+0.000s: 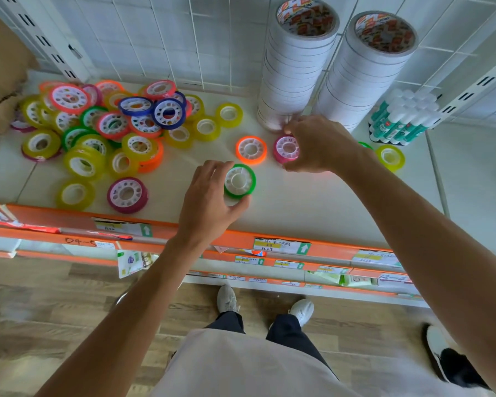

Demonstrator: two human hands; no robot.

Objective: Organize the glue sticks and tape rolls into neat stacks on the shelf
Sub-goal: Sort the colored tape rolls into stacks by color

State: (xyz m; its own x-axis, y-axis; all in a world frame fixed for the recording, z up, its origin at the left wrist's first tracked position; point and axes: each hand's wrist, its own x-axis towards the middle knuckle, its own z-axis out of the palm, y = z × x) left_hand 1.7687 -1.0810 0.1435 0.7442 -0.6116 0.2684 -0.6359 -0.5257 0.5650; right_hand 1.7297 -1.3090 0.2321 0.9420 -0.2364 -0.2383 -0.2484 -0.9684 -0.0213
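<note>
My left hand (209,196) grips a green tape roll (239,181) at the shelf's front middle. My right hand (320,144) closes around a pink tape roll (285,149) near the base of a tall white tape stack (294,67). An orange roll (251,149) lies flat between the two hands. A loose heap of coloured tape rolls (98,124) covers the left of the shelf. A bundle of glue sticks (401,118) with green labels leans at the back right. A yellow roll (390,157) lies right of my right arm.
A second tall white tape stack (367,70) stands beside the first. The white shelf (312,207) has an orange front edge (184,227) with price labels. A cardboard box (0,67) sits at the far left. White wire grid backs the shelf. Someone's shoe (441,351) is at lower right.
</note>
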